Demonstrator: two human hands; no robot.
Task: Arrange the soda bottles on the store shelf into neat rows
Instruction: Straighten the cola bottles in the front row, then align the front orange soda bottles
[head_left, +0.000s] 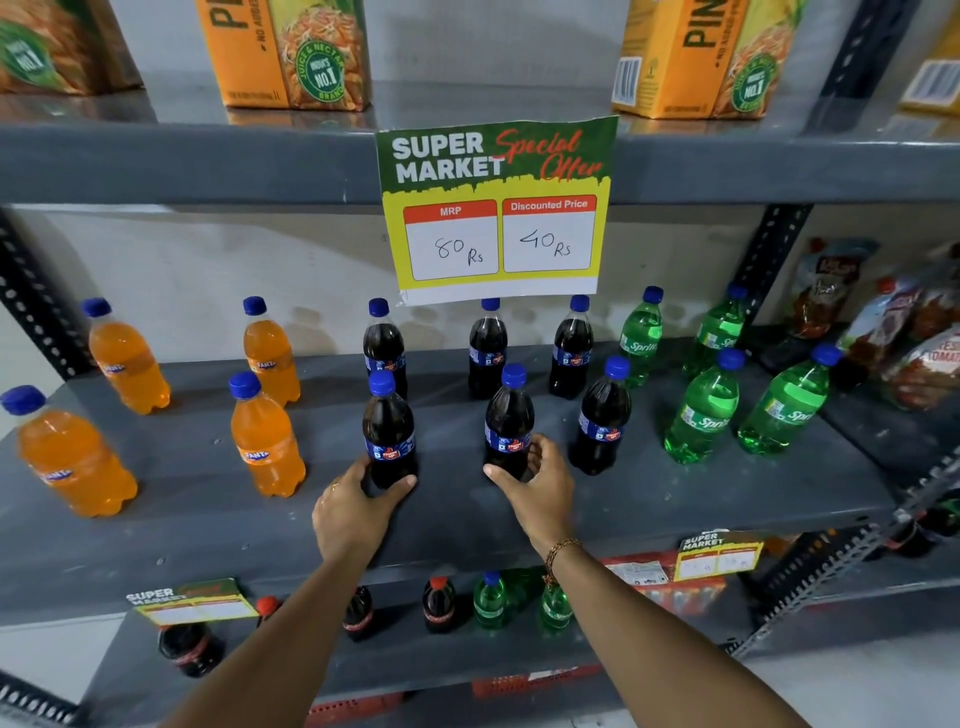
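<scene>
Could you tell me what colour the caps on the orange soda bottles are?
Blue caps, head view.

Orange juice cartons (291, 57) are stood on the upper shelf. A yellow-and-green price sign (497, 208), marked 80 Rs and 40 Rs, is hung from that shelf's edge. Snack packets (893, 332) are piled at the far right. Smaller price tags (719, 555) are fixed lower down.

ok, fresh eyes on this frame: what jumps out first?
The yellow-and-green offer sign hanging from the upper shelf edge, dead centre. Below it, the middle shelf holds bottles grouped by colour: orange bottles left, dark cola in the middle, green bottles right. The left hand and right hand each grip a front cola bottle.
</scene>
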